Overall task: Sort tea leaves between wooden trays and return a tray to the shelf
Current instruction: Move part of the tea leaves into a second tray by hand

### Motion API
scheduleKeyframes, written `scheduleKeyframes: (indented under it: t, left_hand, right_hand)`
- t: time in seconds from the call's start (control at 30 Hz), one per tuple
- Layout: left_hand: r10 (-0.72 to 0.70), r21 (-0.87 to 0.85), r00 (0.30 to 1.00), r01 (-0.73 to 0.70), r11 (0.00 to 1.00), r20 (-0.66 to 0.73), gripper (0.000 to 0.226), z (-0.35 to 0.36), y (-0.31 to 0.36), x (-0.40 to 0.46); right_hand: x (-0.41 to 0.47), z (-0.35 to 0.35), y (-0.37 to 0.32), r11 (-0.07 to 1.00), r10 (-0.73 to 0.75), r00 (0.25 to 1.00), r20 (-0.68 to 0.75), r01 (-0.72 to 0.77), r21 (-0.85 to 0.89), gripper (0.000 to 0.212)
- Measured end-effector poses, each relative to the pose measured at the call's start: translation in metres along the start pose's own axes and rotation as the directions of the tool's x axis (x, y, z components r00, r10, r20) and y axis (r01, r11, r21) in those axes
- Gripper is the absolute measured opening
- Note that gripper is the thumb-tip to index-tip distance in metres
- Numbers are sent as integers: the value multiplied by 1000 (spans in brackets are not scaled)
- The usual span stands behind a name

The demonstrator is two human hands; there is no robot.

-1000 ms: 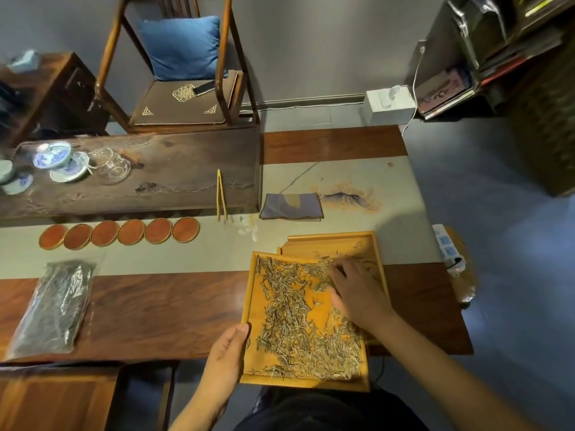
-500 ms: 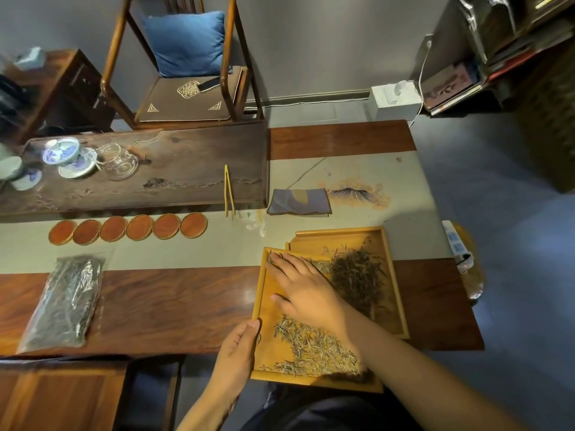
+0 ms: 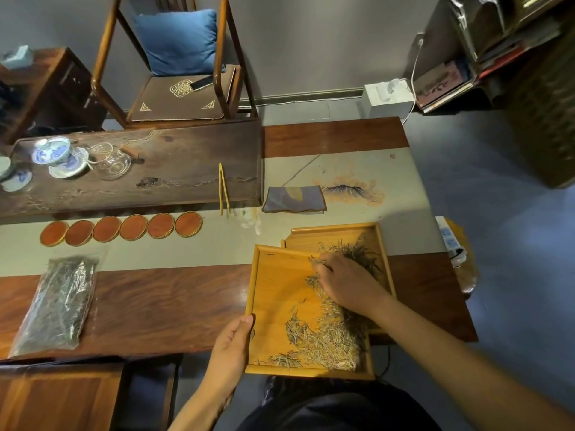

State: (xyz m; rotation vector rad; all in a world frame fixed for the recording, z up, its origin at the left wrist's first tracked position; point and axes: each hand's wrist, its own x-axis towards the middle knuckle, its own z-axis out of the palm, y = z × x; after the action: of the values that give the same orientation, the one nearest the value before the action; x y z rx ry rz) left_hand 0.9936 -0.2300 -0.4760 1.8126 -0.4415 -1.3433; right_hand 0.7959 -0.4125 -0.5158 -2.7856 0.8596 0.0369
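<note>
A light wooden tray [image 3: 273,293] sticks out over the table's near edge, tilted, its right side resting on a second wooden tray [image 3: 329,236] behind it. My left hand [image 3: 231,346] grips the near tray's left rim. My right hand [image 3: 348,283] lies palm down across the near tray's upper right, fingers on pale tea leaves [image 3: 323,340] that spread over its lower right part. A darker heap of tea leaves [image 3: 362,255] sits in the far tray just past my fingers.
A clear bag of tea [image 3: 59,301] lies at the left of the table. Several round orange coasters [image 3: 121,228], tongs [image 3: 224,188] and a folded cloth [image 3: 294,199] lie beyond. A dark tea board [image 3: 174,169] carries cups. A shelf [image 3: 504,42] stands at the far right.
My right hand has swept tea leaves from the near tray rightward into the far tray, leaving the near tray's upper left bare. It now sits at the upper right. My left hand kept its grip.
</note>
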Motion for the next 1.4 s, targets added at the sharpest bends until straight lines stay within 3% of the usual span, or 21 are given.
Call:
scheduleKeyframes:
  t: [0.23, 0.33, 0.4, 0.57, 0.97, 1.23, 1.4]
  left_hand:
    - [17, 6, 1000, -17, 1000, -19, 29, 6, 3, -2]
    - [23, 8, 999, -23, 1000, -35, 28, 8, 5, -1]
    - [25, 7, 999, -24, 1000, -36, 30, 10, 7, 0]
    - [49, -10, 998, -50, 999, -45, 31, 15, 9, 0]
    - [32, -27, 994, -35, 999, -103, 32, 10, 9, 1]
    - [-1, -22, 996, -1, 1000, -93, 30, 8, 8, 0]
    - [11, 12, 996, -10, 1000, -88, 28, 6, 9, 0]
  right_hand:
    - [-9, -5, -2, 997, 81, 984, -157, -78, 30, 23]
    - [-11, -16, -30, 982, 94, 977, -191, -59, 181, 31]
    - [-14, -20, -57, 964, 47, 978, -204, 9, 266, 36]
    - [-14, -19, -111, 957, -172, 971, -166, 205, 207, 41]
    - [-25, -9, -97, 943, -250, 948, -198, 285, 174, 25]
    - [-37, -6, -47, 961, -117, 968, -221, 166, 219, 26]
    - [-47, -21, -25, 936, 153, 963, -223, -68, 345, 36]
